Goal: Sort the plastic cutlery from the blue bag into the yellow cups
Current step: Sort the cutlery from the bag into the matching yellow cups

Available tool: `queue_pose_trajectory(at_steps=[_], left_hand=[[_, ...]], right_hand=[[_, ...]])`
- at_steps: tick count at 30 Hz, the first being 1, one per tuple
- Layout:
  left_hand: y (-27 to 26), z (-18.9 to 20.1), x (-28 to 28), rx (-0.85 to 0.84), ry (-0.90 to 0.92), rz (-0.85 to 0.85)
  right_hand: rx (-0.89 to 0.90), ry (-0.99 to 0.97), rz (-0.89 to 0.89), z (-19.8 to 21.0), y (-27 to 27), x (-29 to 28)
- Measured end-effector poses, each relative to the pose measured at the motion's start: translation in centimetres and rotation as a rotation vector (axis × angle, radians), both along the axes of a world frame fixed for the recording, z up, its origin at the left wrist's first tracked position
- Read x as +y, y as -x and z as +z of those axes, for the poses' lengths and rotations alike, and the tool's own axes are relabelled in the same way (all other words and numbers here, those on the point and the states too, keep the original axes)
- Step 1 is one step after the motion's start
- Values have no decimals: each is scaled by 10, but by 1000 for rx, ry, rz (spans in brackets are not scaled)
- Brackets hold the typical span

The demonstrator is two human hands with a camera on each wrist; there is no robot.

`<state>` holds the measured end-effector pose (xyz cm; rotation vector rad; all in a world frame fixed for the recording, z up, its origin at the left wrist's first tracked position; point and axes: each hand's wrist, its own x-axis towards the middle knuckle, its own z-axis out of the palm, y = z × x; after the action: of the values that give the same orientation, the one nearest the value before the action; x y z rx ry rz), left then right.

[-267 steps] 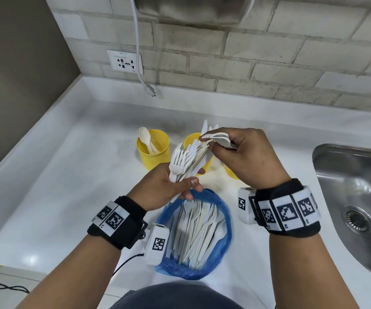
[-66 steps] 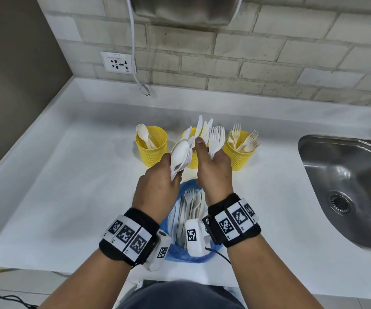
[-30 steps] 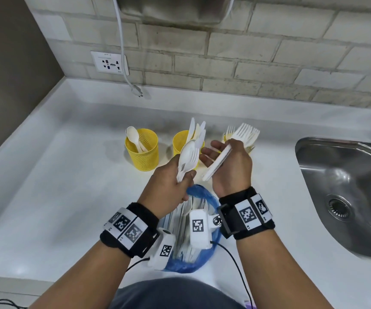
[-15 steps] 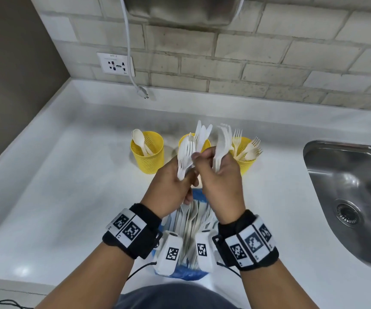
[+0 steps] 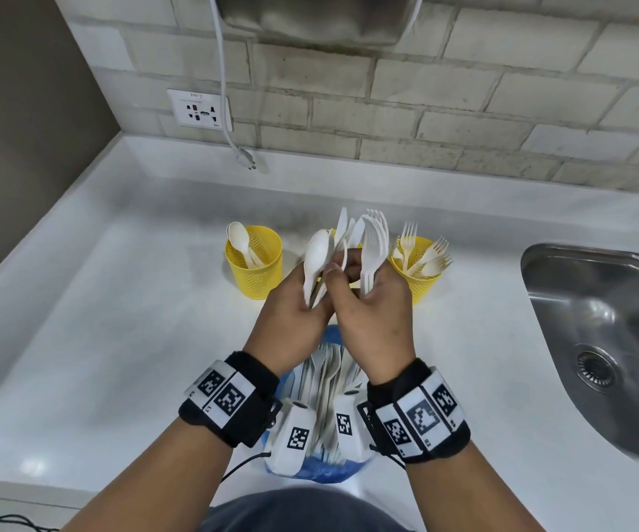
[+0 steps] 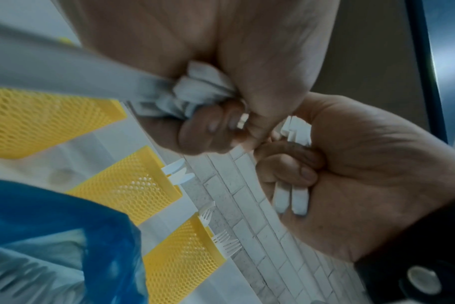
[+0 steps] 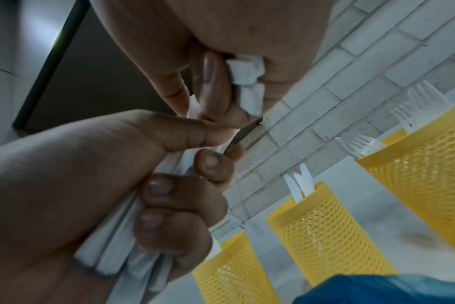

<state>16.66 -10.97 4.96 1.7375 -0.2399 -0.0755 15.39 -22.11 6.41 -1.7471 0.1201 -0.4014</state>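
**Picking forks out of a mixed handful**

Over the crumpled blue plastic bag (image 5: pixel 312 464), the left hand (image 5: pixel 291 320) grips a bunch of white plastic spoons and knives (image 5: pixel 320 251). The right hand (image 5: pixel 373 320) clasps white plastic forks (image 5: pixel 373 243), its fingers (image 5: pixel 335 272) reaching into the left bunch. All stand upright, heads up. Next, likely: forks into the right yellow mesh cup (image 5: pixel 419 286), handles down.

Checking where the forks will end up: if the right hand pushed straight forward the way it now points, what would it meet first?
Probably the middle yellow mesh cup, mostly hidden behind the right hand and its white plastic forks. The fork-filled yellow cup stands just to the right. Depth is unclear.
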Motion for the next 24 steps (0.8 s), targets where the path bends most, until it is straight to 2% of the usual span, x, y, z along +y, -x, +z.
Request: queue_pose_trajectory(at_steps=[4, 7, 9, 15, 20, 24], left_hand=[[1, -1, 0, -8, -38, -4], [0, -5, 0, 27, -53, 16], [-1, -6, 0, 28, -57, 28], [0, -4, 1, -1, -29, 38], [0, -6, 3, 8, -43, 21], [-2, -12, 6, 53, -89, 35]], right_hand=[[9, -131, -35, 3, -4, -4], [105, -329, -74, 5, -8, -9], [202, -443, -32, 8, -8, -12], [340, -530, 129, 12, -4, -10], [304, -666, 81, 14, -9, -14], [253, -685, -26, 18, -13, -22]])
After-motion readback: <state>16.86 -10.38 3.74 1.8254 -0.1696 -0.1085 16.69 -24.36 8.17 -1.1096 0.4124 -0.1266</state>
